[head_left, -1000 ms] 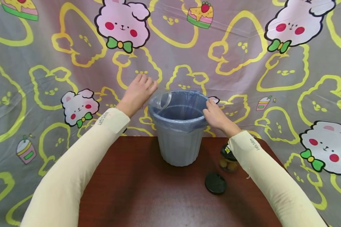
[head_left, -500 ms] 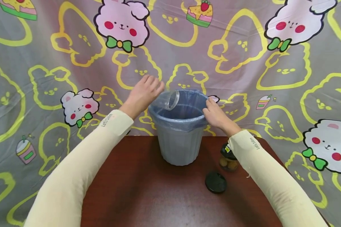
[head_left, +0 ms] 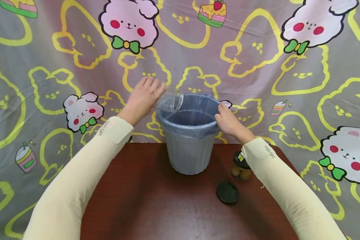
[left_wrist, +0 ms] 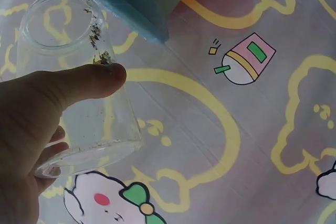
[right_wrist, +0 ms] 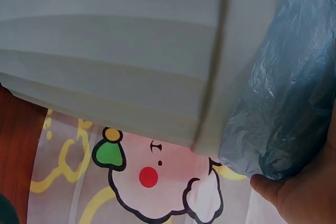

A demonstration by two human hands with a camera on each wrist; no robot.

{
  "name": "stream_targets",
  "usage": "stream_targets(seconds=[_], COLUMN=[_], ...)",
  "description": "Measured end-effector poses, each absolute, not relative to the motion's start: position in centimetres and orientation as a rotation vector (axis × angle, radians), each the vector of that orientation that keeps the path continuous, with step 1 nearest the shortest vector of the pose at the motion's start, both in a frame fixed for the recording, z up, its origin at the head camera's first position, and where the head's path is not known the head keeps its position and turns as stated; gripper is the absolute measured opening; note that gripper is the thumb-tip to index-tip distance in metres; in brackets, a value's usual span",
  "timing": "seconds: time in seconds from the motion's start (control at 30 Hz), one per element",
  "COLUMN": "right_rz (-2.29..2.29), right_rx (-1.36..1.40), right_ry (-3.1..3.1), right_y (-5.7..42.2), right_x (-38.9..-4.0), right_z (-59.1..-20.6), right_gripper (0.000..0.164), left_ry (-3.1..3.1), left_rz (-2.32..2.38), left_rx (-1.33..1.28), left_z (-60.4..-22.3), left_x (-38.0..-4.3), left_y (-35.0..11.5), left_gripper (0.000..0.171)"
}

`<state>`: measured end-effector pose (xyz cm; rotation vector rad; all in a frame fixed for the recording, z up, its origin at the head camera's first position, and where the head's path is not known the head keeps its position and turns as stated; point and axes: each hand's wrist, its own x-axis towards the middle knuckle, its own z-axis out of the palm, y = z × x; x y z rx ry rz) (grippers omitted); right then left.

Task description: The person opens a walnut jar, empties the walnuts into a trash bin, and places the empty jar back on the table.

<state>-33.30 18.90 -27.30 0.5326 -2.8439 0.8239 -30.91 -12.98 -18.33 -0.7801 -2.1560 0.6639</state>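
Observation:
My left hand point(head_left: 146, 96) grips a clear jar point(head_left: 174, 100), tipped on its side with its open mouth over the left part of the bin's opening. In the left wrist view, small brown and yellowish flakes cling along the inner wall of the jar point(left_wrist: 79, 103), and my thumb lies across it. A grey trash bin point(head_left: 190, 155) stands upright on the table, with a thin blue bag point(head_left: 195, 131) folded over its rim. My right hand point(head_left: 228, 121) holds the bin's right rim through the bag; in the right wrist view the thumb point(right_wrist: 268, 187) presses the blue plastic.
On the dark red-brown table point(head_left: 168, 210), a round black lid point(head_left: 227, 192) lies right of the bin. Behind it, partly hidden by my right sleeve, a black-topped jar point(head_left: 241, 168) holds round brown pieces. A patterned cloth point(head_left: 252, 86) hangs close behind the bin.
My left hand went right with the jar, farther over the bin, then came back left, slightly higher. The right hand has kept its hold on the rim.

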Motion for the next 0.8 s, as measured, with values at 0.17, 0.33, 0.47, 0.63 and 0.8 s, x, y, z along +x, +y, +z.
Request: stream_targets(seconds=[0.17,0.33,0.47,0.63,0.8], right_rz=[0.831,0.816,0.796,0.793,0.795], right_rx=[0.515,0.521,0.53,0.525,0.532], right_ry=[-2.858,-2.853,-2.842,-2.842,-2.838], right_y=[19.0,18.9,18.9,18.9,18.8], right_x=[-33.2,-33.3,-33.2,-33.1,-33.1], right_z=[-27.2,-27.3,-27.4,-27.4,-27.4], right_gripper=[0.06,0.059,0.058,0.058,0.058], left_ry=[-2.189,-2.254,-2.336,-2.404,-2.387], left_rz=[0.545,0.444,0.395,0.272,0.131], left_rx=[-0.754,-0.711,-0.663,-0.606,-0.563], left_z=[-18.6,-19.1,-19.4,-19.9,-20.7], left_x=[-30.5,-30.4,-30.5,-30.6,-30.6], left_y=[-14.2,-15.2,-15.8,-16.4,-17.4], left_gripper=[0.077,0.08,0.092,0.099,0.094])
